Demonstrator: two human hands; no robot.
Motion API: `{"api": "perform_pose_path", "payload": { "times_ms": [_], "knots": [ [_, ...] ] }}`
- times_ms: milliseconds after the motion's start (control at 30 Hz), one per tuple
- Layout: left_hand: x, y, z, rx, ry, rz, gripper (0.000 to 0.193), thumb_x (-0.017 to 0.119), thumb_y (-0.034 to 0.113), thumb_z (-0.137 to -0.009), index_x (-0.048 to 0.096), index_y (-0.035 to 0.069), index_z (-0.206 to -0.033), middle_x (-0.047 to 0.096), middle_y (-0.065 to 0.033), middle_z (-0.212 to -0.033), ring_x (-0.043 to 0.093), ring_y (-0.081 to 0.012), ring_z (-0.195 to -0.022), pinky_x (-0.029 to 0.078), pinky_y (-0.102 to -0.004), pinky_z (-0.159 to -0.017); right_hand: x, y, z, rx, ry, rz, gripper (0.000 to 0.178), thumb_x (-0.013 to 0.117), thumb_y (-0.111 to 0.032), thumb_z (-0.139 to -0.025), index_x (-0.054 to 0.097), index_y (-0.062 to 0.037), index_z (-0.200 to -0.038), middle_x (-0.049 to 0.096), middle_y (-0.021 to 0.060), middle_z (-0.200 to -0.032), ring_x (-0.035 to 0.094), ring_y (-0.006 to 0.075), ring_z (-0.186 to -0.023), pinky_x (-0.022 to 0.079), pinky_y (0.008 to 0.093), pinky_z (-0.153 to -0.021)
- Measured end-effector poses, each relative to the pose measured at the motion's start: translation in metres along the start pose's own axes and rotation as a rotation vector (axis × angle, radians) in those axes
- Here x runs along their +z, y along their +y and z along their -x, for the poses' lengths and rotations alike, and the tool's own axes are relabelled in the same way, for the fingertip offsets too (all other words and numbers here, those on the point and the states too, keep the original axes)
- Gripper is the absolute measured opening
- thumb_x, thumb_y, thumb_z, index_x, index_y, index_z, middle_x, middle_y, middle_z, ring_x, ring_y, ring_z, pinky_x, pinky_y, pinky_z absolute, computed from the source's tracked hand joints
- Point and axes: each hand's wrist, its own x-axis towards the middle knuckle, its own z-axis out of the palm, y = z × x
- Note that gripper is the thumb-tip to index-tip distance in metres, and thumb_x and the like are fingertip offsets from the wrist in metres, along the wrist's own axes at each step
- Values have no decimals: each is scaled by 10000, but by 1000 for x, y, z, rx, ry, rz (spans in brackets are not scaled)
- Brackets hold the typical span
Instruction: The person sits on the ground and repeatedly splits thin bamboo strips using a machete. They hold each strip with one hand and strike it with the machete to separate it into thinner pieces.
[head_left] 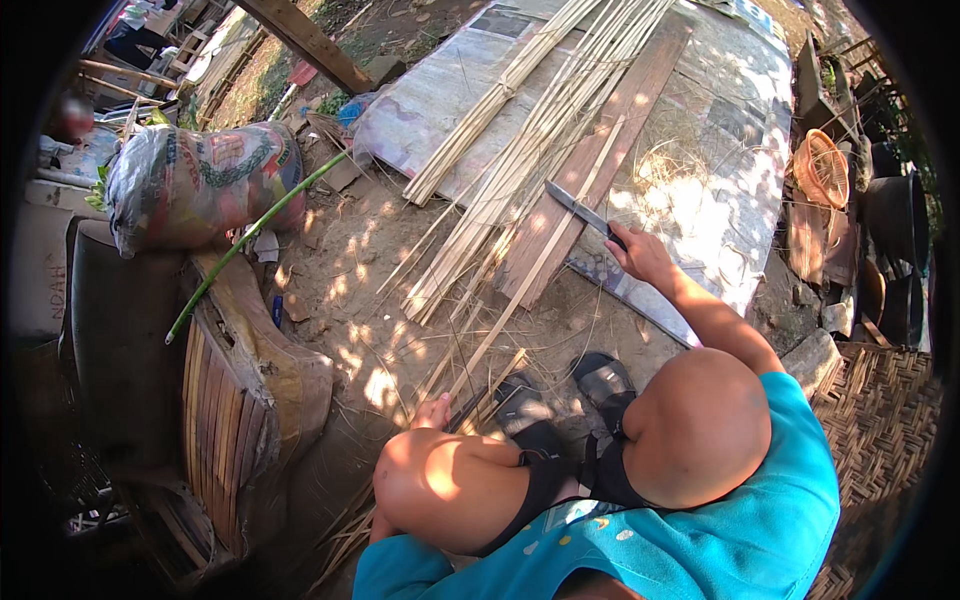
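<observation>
My right hand point(641, 256) is wrapped round the dark handle of a knife point(580, 209). Its long blade points up and left, lying across a thin bamboo strip point(542, 265) on a brown wooden plank point(655, 90). Down by my left knee, my left hand point(432, 412) is closed on the near end of that strip; the knee partly hides the fingers. Left of the plank lies a loose spread of pale bamboo strips point(500, 215). A tied bundle of strips point(470, 140) rests further left on a printed sheet point(735, 190).
A green stalk point(255, 235) leans across a stuffed sack point(205, 185) and a worn seat with wooden slats point(215, 425). At right are an orange basket point(821, 168), dark buckets point(897, 220) and a woven mat point(875, 430). My sandals point(605, 380) stand on bare soil.
</observation>
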Motion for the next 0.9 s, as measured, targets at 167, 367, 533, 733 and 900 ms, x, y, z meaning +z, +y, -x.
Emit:
{"api": "perform_pose_path", "payload": {
  "times_ms": [167, 367, 533, 733, 900],
  "knots": [
    [37, 163, -59, 133, -146, 217, 578, 521, 542, -1066, 664, 37, -825, 564, -7, -606, 516, -104, -524, 419, -286, -512, 19, -66, 37, -210, -269, -90, 434, 588, -397, -1034, 601, -103, -1353, 710, 248, -960, 692, 467, -836, 564, 538, -758],
    [23, 97, -48, 176, -95, 131, 503, 570, 470, -1068, 677, 28, -854, 562, 3, -636, 506, -77, -565, 426, -266, -533, -15, 23, -6, 104, -121, 21, 414, 581, -388, -1034, 582, -111, -1341, 723, 251, -951, 707, 450, -872, 565, 533, -758],
    [46, 171, -57, 185, -120, 233, 468, 566, 439, -1076, 690, 24, -899, 584, -2, -673, 518, -75, -597, 430, -266, -557, 2, -30, 22, -125, -223, -2, 433, 561, -418, -1040, 582, -116, -1350, 723, 252, -990, 696, 477, -855, 564, 541, -776],
    [34, 100, -30, 369, 1, 126, 415, 576, 368, -1082, 654, 18, -874, 588, -6, -696, 525, -93, -646, 438, -280, -605, -22, 31, -2, 124, -81, 19, 392, 551, -396, -1047, 615, -88, -1280, 720, 250, -865, 701, 464, -859, 554, 552, -760],
    [-5, 66, -5, 106, 81, -115, 461, 610, 427, -1046, 697, 19, -850, 595, -43, -629, 522, -128, -605, 426, -350, -578, -26, 21, -4, 104, -69, 82, 423, 540, -423, -1052, 637, -95, -1301, 726, 245, -891, 708, 459, -876, 556, 541, -788]
  ]
}}
